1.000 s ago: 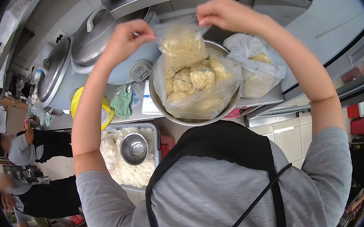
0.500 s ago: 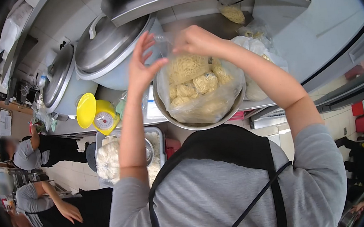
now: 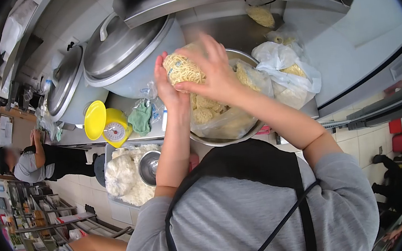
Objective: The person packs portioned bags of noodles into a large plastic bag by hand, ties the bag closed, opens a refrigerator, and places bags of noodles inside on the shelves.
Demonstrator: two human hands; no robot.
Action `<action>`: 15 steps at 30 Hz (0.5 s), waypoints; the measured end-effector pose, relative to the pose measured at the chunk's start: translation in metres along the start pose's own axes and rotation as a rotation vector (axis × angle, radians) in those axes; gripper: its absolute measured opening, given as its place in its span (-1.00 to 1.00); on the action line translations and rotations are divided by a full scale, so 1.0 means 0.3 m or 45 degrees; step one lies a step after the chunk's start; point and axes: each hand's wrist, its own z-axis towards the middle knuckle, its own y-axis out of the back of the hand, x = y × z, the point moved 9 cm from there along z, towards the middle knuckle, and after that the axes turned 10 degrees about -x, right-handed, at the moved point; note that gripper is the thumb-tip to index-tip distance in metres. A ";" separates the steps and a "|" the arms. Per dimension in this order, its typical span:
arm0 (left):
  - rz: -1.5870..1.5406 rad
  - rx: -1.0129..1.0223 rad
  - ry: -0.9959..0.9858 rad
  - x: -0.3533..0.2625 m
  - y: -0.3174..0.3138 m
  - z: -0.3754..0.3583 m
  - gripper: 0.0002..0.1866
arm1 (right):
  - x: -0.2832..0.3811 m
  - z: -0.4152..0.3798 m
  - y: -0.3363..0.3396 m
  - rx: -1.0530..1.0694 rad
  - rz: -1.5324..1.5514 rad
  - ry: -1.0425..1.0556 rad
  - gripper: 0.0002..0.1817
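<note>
A clear bag of yellow noodles (image 3: 184,69) with blue print is held up between my two hands, over the left side of a metal bowl. My left hand (image 3: 171,89) cups it from the left and below. Across its right side lies my right hand (image 3: 215,72), thumb at the lower edge and a finger over the top; its other fingers are raised and blurred. Beneath my hands the metal bowl (image 3: 245,57) holds an open plastic bag (image 3: 232,122) with several noodle bundles (image 3: 204,109) inside.
Left of the bowl are a green cloth (image 3: 140,118), a yellow scale (image 3: 115,129) and large lidded pots (image 3: 126,42). A white bag (image 3: 285,62) with noodles sits right. Below the counter, a tub (image 3: 137,198) holds white food and a metal bowl. Co-workers (image 3: 31,163) stand left.
The noodle bag has come up out of the bowl to the left and is now between my hands. My left hand has closed around it. The nearer co-worker at left has shifted downward in view.
</note>
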 end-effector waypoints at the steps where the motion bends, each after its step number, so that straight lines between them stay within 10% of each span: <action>1: 0.000 -0.006 -0.002 0.013 -0.005 -0.019 -0.60 | -0.038 -0.012 0.015 -0.060 -0.023 -0.088 -0.58; 3: 0.173 0.267 -0.108 0.025 -0.083 -0.094 -0.57 | -0.079 -0.039 0.022 -0.065 -0.024 -0.199 -0.58; 15: 0.791 0.073 -0.052 0.078 -0.010 0.061 -0.67 | -0.187 -0.129 -0.008 -0.040 0.334 -0.438 -0.61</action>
